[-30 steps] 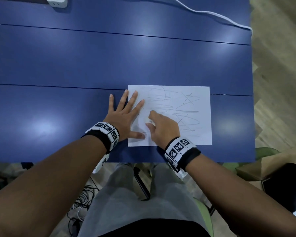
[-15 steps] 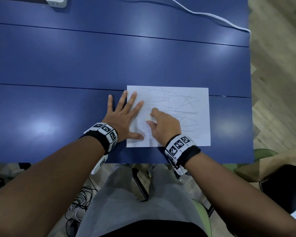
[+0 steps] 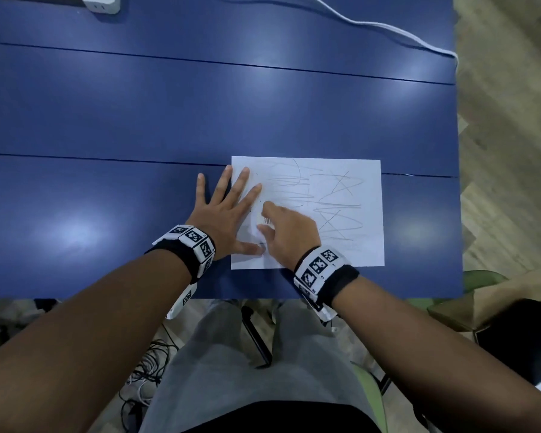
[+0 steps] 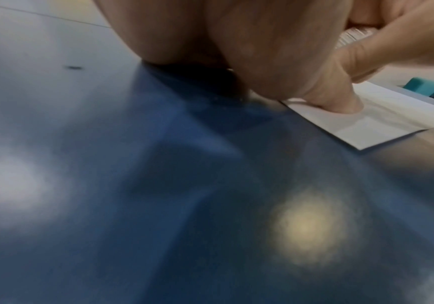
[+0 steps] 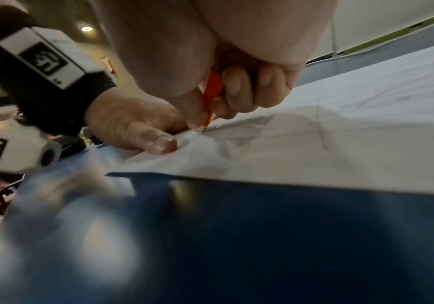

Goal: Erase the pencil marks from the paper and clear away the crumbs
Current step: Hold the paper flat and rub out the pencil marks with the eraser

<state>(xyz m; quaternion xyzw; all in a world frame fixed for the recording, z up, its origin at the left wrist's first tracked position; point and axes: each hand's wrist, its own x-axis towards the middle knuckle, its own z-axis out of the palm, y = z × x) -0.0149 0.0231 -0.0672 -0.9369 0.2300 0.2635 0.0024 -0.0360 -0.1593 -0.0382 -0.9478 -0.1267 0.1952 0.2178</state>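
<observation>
Blue surface (image 3: 138, 120), white paper (image 3: 369, 245) flat near its front edge, pencil marks (image 3: 334, 207) mostly intact. Left hand (image 3: 222, 214) spread wide, pinning the paper's left edge. Right hand (image 3: 289, 232) pinching an eraser (image 5: 212, 92). Best rubbed in short strokes away from the pinning hand, lest the sheet buckle. White cable (image 3: 388, 26) well apart, no hindrance

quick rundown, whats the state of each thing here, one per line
paper: flat on the table, pencil marks across most of it
pencil marks: mostly unerased, fainter toward the left
eraser: pinched in the right hand, tip on the paper
left hand: spread flat, presses the paper's left edge
right hand: curled round the eraser
table: blue, bears the paper
</observation>
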